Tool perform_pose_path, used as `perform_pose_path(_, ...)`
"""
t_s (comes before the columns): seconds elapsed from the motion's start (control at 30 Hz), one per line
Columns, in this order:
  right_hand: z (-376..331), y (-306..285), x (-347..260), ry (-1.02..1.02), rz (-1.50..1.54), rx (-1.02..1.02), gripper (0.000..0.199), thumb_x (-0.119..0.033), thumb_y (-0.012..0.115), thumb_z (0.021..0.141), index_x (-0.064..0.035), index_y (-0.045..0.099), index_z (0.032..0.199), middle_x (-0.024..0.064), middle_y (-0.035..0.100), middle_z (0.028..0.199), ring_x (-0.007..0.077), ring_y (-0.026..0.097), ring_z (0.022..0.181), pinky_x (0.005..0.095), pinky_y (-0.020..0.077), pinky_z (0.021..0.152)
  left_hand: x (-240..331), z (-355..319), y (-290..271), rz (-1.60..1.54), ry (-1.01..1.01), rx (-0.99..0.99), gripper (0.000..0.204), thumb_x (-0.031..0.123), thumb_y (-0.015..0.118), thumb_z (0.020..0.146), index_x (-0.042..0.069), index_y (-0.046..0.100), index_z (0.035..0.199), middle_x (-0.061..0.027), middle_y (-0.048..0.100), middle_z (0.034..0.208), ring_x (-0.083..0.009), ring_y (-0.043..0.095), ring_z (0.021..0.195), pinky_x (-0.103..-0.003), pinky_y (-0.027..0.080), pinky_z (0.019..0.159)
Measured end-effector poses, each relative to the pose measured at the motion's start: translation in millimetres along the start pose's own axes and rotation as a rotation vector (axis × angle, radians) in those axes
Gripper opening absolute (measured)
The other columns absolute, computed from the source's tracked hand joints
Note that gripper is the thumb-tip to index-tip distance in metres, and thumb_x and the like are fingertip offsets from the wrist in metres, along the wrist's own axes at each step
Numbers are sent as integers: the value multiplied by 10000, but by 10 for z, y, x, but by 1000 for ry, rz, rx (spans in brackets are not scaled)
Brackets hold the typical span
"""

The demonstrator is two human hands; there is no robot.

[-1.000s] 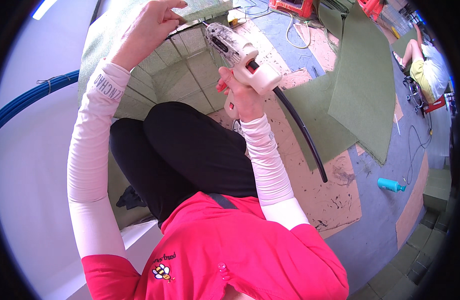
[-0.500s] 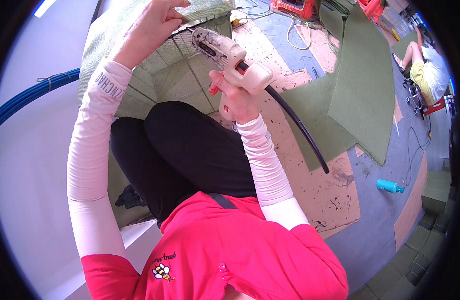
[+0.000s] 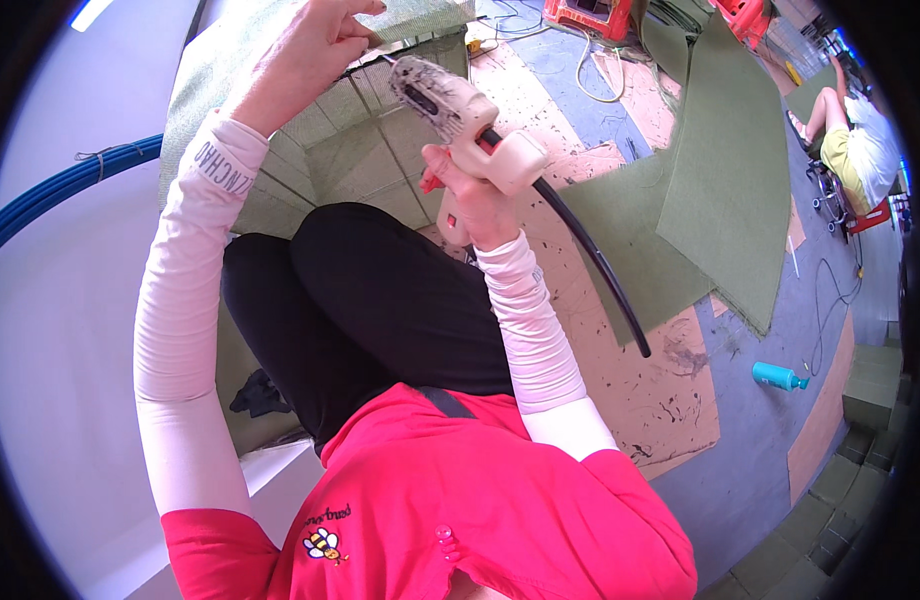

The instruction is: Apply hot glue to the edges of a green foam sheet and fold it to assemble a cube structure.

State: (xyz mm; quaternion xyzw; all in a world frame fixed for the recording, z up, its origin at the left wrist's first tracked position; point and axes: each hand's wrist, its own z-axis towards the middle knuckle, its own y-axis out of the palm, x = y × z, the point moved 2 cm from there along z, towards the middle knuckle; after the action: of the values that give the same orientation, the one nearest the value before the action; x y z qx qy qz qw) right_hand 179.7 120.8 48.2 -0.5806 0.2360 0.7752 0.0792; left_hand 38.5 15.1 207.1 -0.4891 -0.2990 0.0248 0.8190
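My right hand [image 3: 488, 212] is wrapped round the handle of a white glue gun [image 3: 445, 100], its front end smeared black. A long black glue stick [image 3: 602, 262] sticks out of its back and droops to the right. The nozzle is close to the edge of a green mesh fabric box [image 3: 380, 150] with a wire-like grid on its inside. My left hand [image 3: 305, 55] has its fingers curled at that edge, thumb below, closed on the green fabric flap [image 3: 208, 68]. Its fingertips are partly cut off by the top of the picture.
Green fabric sheets [image 3: 730, 190] lie on the floor to the right, near a teal bottle [image 3: 777, 376]. Red plastic stools [image 3: 590, 15] and cables stand beyond. Blue hoses [image 3: 80, 190] run along the left wall. Another person [image 3: 860, 150] sits at the far right.
The glue gun has shifted slightly to the right along the fabric edge, and the glue stick's tail hangs a little lower. My left hand has moved slightly right too.
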Motion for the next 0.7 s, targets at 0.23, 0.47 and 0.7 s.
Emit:
perform_pose_path(0.23, -7, 56, 5, 30, 12, -32, 212, -219, 654, 844, -17, 602, 806, 25, 601, 665, 113, 554, 572, 272, 436, 540, -10, -12, 4, -9, -18, -14, 349, 15, 553, 824, 7, 552, 1173, -104, 683, 859, -84, 585, 744, -228, 469, 687)
perform_pose_path(0.47, -44, 221, -104, 64, 49, -70, 196, -171, 644, 855, 3, 581, 790, 34, 583, 640, 122, 556, 577, 268, 444, 557, -37, 10, 20, 28, 9, 13, 352, 12, 551, 823, 10, 553, 1175, -91, 674, 832, -76, 572, 731, -222, 465, 671)
perform_pose_path(0.7, -79, 362, -101, -33, -162, -104, 210, -206, 628, 860, -1, 599, 826, 36, 577, 636, 120, 557, 583, 282, 430, 562, -62, 12, 4, -12, -23, -8, 362, 11, 548, 827, 20, 553, 1188, -86, 672, 829, -68, 559, 724, -225, 463, 665)
